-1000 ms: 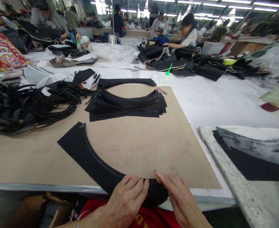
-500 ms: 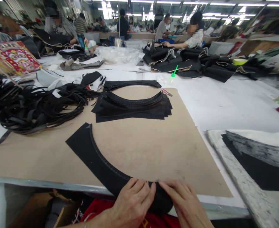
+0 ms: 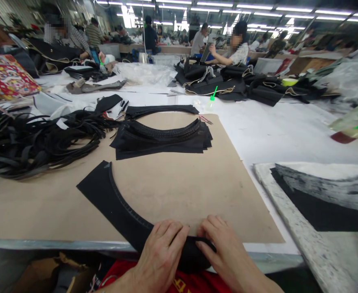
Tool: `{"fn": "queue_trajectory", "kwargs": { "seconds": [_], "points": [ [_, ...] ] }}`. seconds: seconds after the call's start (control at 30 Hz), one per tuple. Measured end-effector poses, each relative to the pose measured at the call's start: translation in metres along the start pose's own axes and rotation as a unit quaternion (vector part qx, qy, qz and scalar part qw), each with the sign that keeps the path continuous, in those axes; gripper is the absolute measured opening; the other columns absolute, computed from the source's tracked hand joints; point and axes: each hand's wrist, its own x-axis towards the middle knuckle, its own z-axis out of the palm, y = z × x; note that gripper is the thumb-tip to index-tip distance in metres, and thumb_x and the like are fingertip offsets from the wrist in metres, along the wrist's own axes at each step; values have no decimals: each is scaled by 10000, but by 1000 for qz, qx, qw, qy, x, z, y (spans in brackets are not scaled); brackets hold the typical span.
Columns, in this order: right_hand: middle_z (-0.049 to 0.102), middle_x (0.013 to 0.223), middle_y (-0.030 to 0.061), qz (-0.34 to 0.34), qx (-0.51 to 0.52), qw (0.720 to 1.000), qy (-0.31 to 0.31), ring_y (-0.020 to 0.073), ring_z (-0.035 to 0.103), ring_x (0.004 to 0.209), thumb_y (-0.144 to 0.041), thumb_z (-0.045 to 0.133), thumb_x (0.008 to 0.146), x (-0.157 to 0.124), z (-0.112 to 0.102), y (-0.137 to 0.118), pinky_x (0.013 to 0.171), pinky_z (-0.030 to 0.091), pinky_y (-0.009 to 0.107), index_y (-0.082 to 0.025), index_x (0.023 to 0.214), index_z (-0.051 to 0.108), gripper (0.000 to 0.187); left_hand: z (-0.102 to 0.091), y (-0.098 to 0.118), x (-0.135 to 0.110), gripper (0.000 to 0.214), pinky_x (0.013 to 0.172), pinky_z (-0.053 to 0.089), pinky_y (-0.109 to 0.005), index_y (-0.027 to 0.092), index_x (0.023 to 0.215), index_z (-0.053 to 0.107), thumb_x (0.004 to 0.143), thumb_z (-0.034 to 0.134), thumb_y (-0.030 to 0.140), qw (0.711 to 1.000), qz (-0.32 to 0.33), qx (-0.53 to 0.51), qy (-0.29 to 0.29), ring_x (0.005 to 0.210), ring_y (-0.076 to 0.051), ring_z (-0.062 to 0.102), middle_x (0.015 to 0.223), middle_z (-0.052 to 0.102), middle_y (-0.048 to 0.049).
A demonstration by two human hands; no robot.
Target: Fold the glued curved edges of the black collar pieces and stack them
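Observation:
A curved black material piece (image 3: 105, 199) lies across the front edge of the table, its inner edge turned over in a narrow notched band. Near its right part, my left hand (image 3: 163, 248) grips that edge, thumb and fingers close together. Just to the right, my right hand (image 3: 224, 248) has the raised edge between its thumb and bent fingers. The piece's right end curls down over the table edge, partly hidden by my hands. Farther back lies a stack of similar curved black pieces (image 3: 160, 142), with more flat black pieces (image 3: 160, 110) behind it.
A tangle of black strips (image 3: 44, 142) lies left on the brown sheet (image 3: 179, 187). Small snips (image 3: 206, 120) and a green-tipped bottle (image 3: 212, 101) are beyond the stacks. At right, a whitish board (image 3: 267, 183) bears a black piece with a pale smeared band (image 3: 325, 183). Co-workers are behind.
The view has turned a little to the right. My right hand's fingers have curled, and its thumb now shows at the lifted edge. My left hand stays on the piece.

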Motion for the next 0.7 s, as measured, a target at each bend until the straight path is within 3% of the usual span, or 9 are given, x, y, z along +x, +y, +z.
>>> {"fn": "queue_trajectory", "kwargs": {
  "seconds": [0.13, 0.23, 0.3, 0.43, 0.5, 0.63, 0.7],
  "points": [
    [583, 826, -2, 36, 139, 989, -45, 177, 538, 798, -90, 570, 763, 9, -13, -4, 712, 378, 305, -208, 780, 552, 120, -16, 3, 18, 319, 930, 451, -371, 150, 1202, 585, 890, 524, 128, 982, -99, -151, -45, 1027, -233, 564, 1111, 646, -94],
    [562, 710, -33, 53, 294, 952, -70, 152, 523, 705, -205, 573, 784, 14, -18, -4, 639, 363, 274, -206, 780, 541, 32, -28, 4, 39, 218, 864, 455, -308, 201, 1045, 680, 870, 558, 157, 935, -208, -270, -103, 942, -197, 602, 983, 683, -36],
    [565, 715, -33, 55, 384, 919, -64, 145, 516, 707, -270, 622, 750, 15, -17, -3, 628, 361, 262, -195, 793, 553, 111, -32, 2, 50, 181, 788, 451, -273, 209, 919, 713, 857, 550, 163, 894, -277, -330, -124, 854, -175, 622, 873, 692, -9],
    [584, 693, -22, 92, 485, 867, -62, 130, 499, 665, -373, 723, 678, 15, -5, 0, 592, 341, 242, -168, 789, 587, 271, -32, -9, 60, 134, 643, 425, -243, 171, 827, 698, 818, 568, 205, 833, -329, -414, -159, 696, -158, 605, 710, 659, 5],
    [575, 642, -28, 121, 516, 846, -58, 112, 477, 611, -413, 760, 658, 14, 1, 0, 558, 319, 228, -162, 747, 593, 314, -34, -11, 60, 129, 683, 434, -246, 171, 866, 691, 810, 583, 214, 841, -327, -405, -150, 740, -164, 611, 762, 669, -4],
    [603, 631, -30, 166, 595, 786, -31, 93, 496, 564, -424, 812, 641, 14, -2, -6, 539, 334, 207, -160, 751, 622, 343, -47, -1, 49, 141, 810, 420, -254, 189, 889, 681, 868, 554, 247, 912, -269, -308, -24, 892, -175, 597, 908, 653, -35],
    [648, 695, -11, 174, 637, 751, -4, 113, 555, 611, -408, 819, 648, 16, -11, -12, 584, 397, 216, -164, 802, 647, 336, -52, 5, 39, 233, 683, 411, -246, 178, 748, 674, 887, 546, 314, 924, -241, -292, -59, 741, -157, 575, 792, 615, -32]
  ]
}}
